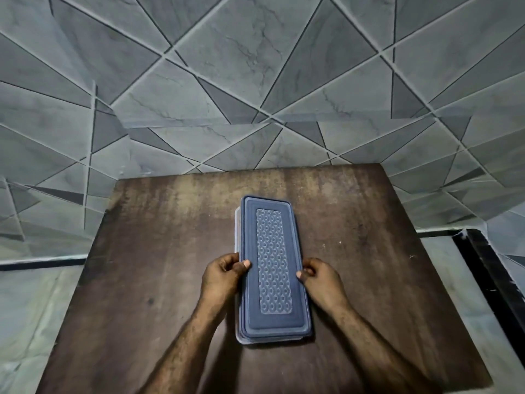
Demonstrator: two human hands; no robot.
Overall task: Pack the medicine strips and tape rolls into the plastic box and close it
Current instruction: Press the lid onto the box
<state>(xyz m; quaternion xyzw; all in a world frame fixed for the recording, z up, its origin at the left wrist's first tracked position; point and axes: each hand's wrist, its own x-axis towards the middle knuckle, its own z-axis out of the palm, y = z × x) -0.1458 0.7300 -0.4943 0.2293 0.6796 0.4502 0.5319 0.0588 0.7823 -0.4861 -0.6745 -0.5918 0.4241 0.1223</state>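
A long blue lid (272, 268) with an embossed clear centre panel lies over the clear plastic box (237, 223), shifted slightly to the right so the box's left rim shows. My left hand (224, 275) grips the lid's left edge, thumb on top. My right hand (319, 277) holds the lid's right edge, thumb pressed against the rim. No medicine strips or tape rolls show; the lid hides the box's inside.
The box sits in the middle of a worn dark brown wooden table (142, 280). Grey geometric tiled walls (255, 81) rise just behind the table's far edge. A pale floor lies to the left, and a black strip (488, 280) runs along the right.
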